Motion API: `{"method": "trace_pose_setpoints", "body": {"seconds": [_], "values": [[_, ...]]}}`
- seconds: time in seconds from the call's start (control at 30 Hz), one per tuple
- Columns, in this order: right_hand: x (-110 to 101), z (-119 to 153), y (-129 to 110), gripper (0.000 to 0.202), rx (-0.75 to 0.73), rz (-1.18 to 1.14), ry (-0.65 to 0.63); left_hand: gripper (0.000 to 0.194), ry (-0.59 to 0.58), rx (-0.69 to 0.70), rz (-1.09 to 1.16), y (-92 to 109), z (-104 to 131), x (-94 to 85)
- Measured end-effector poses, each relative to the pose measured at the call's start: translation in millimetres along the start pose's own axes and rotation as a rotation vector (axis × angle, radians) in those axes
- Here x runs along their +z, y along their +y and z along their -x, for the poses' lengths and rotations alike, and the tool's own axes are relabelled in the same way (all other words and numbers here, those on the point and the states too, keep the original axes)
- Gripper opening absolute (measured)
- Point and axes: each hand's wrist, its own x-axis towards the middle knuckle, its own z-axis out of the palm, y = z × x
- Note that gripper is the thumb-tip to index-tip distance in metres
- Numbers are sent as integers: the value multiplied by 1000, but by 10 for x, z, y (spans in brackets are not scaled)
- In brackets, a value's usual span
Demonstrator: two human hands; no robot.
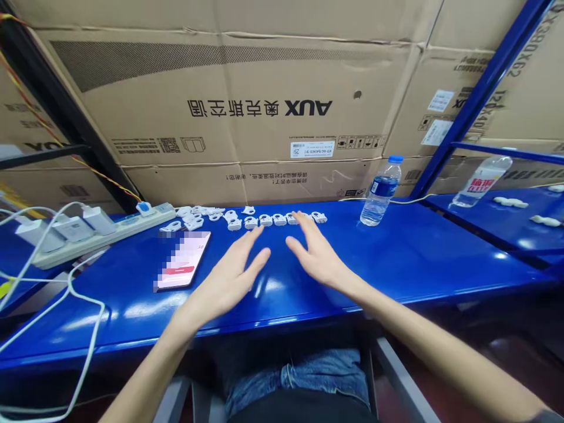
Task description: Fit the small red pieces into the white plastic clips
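My left hand [231, 271] hovers over the blue table with its fingers stretched out and nothing in it. Opposite it, my right hand [315, 249] is also open, its fingertips near a row of small white plastic clip-like pieces [279, 220]. Several of these pieces stand side by side behind my hands, and my right fingers partly cover some of them. To the left lies a loose heap of similar white pieces [192, 220]. A phone [183, 261] with a lit, partly blurred screen rests left of my left hand.
A water bottle [381, 191] stands at the back right of the blue table [418, 252]. Another bottle [482, 181] is on the adjoining table. A power strip [145, 220] with chargers and white cables [99, 311] occupies the left. Large cardboard boxes [264, 70] wall off the back.
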Motion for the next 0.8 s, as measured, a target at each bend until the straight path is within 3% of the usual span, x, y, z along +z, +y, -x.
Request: {"method": "trace_pose_setpoints", "body": {"seconds": [0.2, 0.37, 0.63, 0.8], "values": [[155, 268, 114, 71, -65, 369, -238, 70, -40, 38, -349, -243, 178, 304], [213, 266, 154, 77, -34, 412, -313, 67, -90, 71, -404, -332, 185, 406], [228, 294, 173, 77, -41, 418, -300, 67, -88, 90, -454, -358, 212, 422], [72, 41, 366, 66, -112, 463, -84, 67, -123, 119, -561, -331, 144, 314]]}}
